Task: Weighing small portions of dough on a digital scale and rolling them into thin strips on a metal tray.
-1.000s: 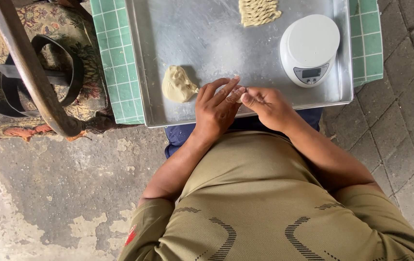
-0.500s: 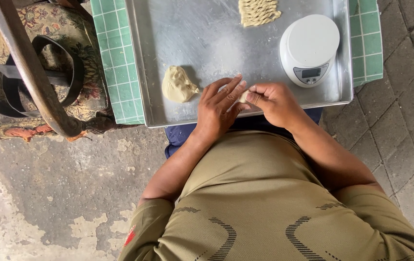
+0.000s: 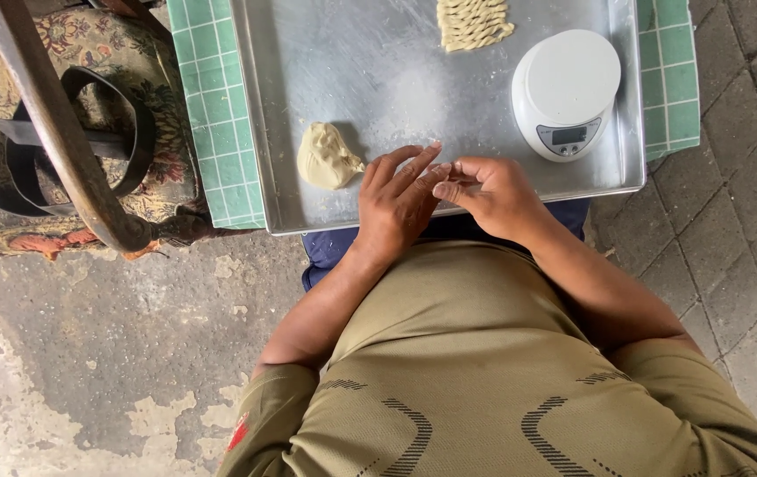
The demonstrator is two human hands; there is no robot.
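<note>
The left hand lies palm down on the near edge of a metal tray, its fingers stretched out flat and close together, pointing toward the right hand. The right hand sits just beside it, curled loosely, with its fingertips pinched together against the left hand's fingers. Whatever is pinched there is too small and too hidden to make out, so it cannot be told whether either hand has hold of anything.

Just to the left of the left hand, near but not touching it, a lump of pale dough rests on the tray. Beyond the right hand, toward the far right corner of the tray, stands a round white kitchen scale with a small display facing the person. Farther out, past both hands at the top edge of the view, lies a row of twisted dough strips, partly cut off by the frame.

The tray sits on a table covered with a green checked cloth, which shows on both sides of it. Well to the left of the left hand there is a flowered cushion with a black strap and a curved wooden bar over it. The person wears an olive shirt, and the floor below is worn concrete.
</note>
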